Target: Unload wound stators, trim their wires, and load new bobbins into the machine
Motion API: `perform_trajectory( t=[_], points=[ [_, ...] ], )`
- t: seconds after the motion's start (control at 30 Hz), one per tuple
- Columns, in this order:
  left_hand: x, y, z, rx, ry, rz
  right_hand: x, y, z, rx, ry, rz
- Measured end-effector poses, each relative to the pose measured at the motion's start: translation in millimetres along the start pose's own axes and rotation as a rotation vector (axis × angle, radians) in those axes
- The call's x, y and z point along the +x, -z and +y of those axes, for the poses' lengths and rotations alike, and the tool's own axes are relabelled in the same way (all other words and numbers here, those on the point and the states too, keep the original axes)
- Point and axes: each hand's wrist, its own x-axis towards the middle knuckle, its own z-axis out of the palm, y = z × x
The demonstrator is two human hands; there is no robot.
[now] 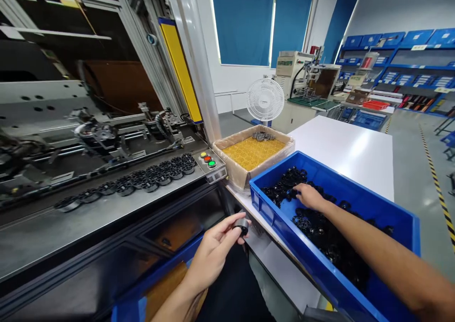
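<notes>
The left hand [216, 246] is at 6 o'clock, its grip pinching a small round part [241, 226] whose rim the fingers partly cover. At 4 o'clock, the right hand [308, 196] has its fingertips among black parts [320, 232] in the blue bin [355, 184]; whether that grip holds one, I cannot tell. The forearm hides more parts; the bin's near corner is cut off.

A white fan [261, 105] stood beyond the near work area, with blue blinds [242, 26] covering the window behind it. To its right was a pale benchtop machine [286, 71], and farther right a red tray [376, 104] lay on a bench. Blue shelving [395, 67] held bins along the far right wall, while black-and-yellow tape [434, 173] crossed the grey floor [412, 154].
</notes>
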Motion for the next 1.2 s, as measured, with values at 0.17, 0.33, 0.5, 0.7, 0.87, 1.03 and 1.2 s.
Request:
perform_trajectory(
  t=[0.17,0.33,0.5,0.7,0.87,1.03,1.2],
  points=[
    [-15.0,-1.4,9.3,0.299,-0.214,-0.012,-14.0,-21.0,15.3,-0.073,-0.188,-0.238],
    [-25.4,6.1,21.3,0.244,-0.284,0.028,28.0,-0.4,8.0,-0.102,-0.270,-0.224],
    [-21.8,10.9,17.5,-0.292,-0.212,-0.071,26.1,38.2,-86.4,0.044,-0.161,-0.104],
    [-21.7,-5.8,13.0,-0.521,-0.077,-0.203,-12.9,59.6,-193.6,0.564,0.358,-0.069],
    [-24.3,-18.2,12.1,-0.491,-0.093,-0.163,-17.7,54.3,-192.6,0.601,0.373,-0.026],
    [-26.7,-20.7,12.6,-0.344,-0.265,-0.069,-17.5,55.1,-190.8,0.552,0.482,-0.027],
    [-28.0,-17.8,10.1,-0.373,-0.246,-0.078,-18.1,52.8,-186.7,0.435,0.586,-0.003]
  ],
)
